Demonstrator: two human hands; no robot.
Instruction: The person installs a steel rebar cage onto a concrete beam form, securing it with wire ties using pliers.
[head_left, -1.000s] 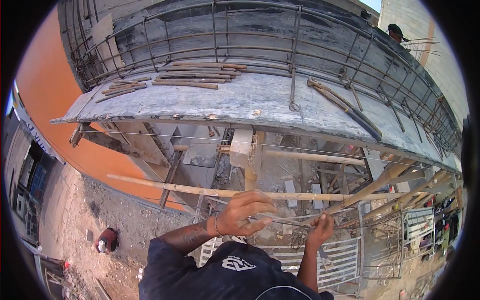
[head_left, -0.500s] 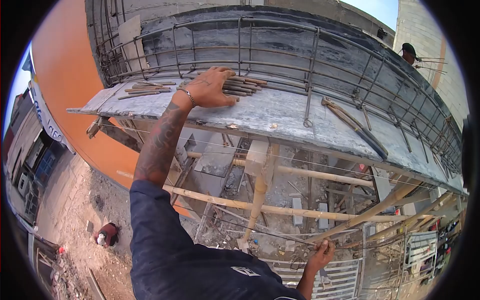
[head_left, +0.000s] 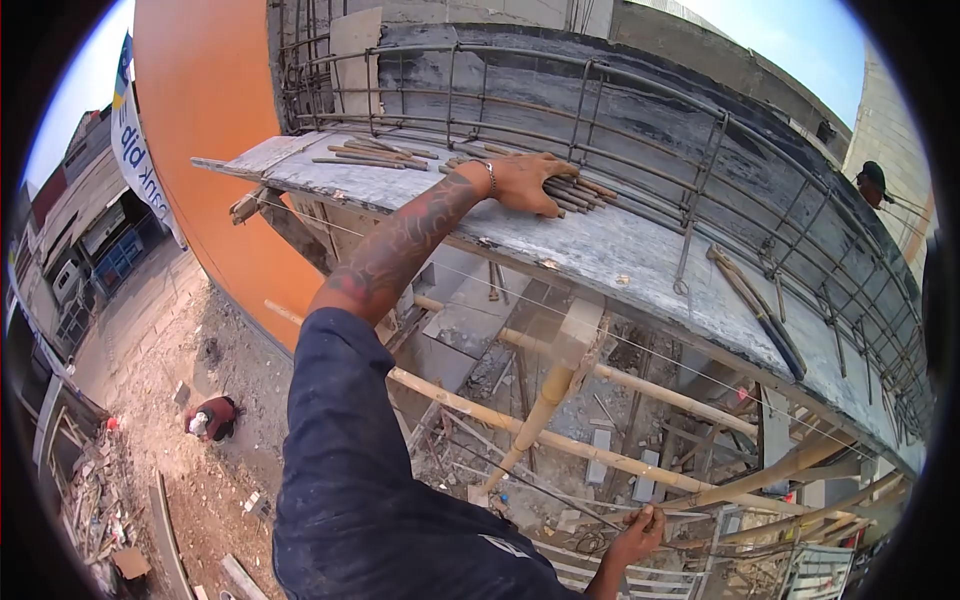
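Observation:
My left hand (head_left: 528, 182) reaches up onto the grey formwork board (head_left: 620, 255) and lies palm down on a bundle of short rusty rods (head_left: 590, 192). Its fingers cover the rods, and I cannot tell whether they grip them. A second small pile of rods (head_left: 370, 155) lies further left on the board. Low at the bottom right, my right hand (head_left: 640, 533) is closed around a thin steel wire (head_left: 545, 490) that runs off to the left.
A rebar cage (head_left: 600, 110) runs along the board's far side. A long-handled tool (head_left: 760, 310) lies on the board to the right. Bamboo scaffold poles (head_left: 560, 440) cross below, over a long drop. A person (head_left: 212, 418) crouches on the ground, another (head_left: 873, 182) stands top right.
My left hand let go of the wire near my right hand, rose to the board and settled on the rod bundle. My view swung left. The right hand keeps the wire.

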